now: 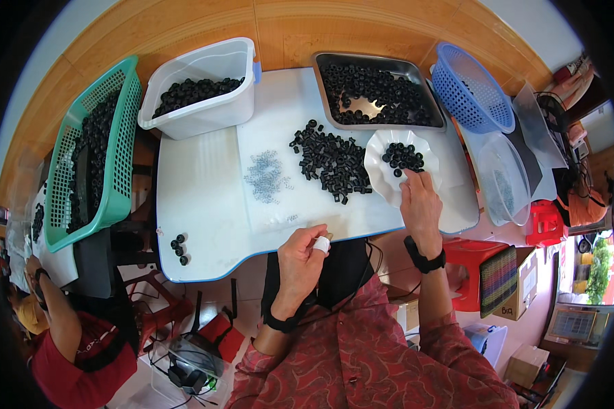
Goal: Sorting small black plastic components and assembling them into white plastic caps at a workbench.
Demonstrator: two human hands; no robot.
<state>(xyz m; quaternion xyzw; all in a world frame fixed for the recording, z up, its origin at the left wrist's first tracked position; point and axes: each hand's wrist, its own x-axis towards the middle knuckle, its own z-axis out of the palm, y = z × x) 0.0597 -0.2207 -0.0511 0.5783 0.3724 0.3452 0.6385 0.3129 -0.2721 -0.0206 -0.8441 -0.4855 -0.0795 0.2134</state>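
My right hand reaches over a white wavy-rimmed plate. Its fingers are bent together, with the tips among small round black pieces on the plate; whether one is pinched I cannot make out. Close to the table's front edge, my left hand is closed, thumb against fingers. A white wrap or small white thing shows at its fingertips, and what they hold is hidden. Ahead lie a heap of short black cylindrical parts and, to its left, a scatter of tiny metal springs.
Along the back stand a white tub and a metal tray of black pieces. A green basket is at left; a blue basket and clear bowl are at right. Several black pieces sit front left. Another person works at far left.
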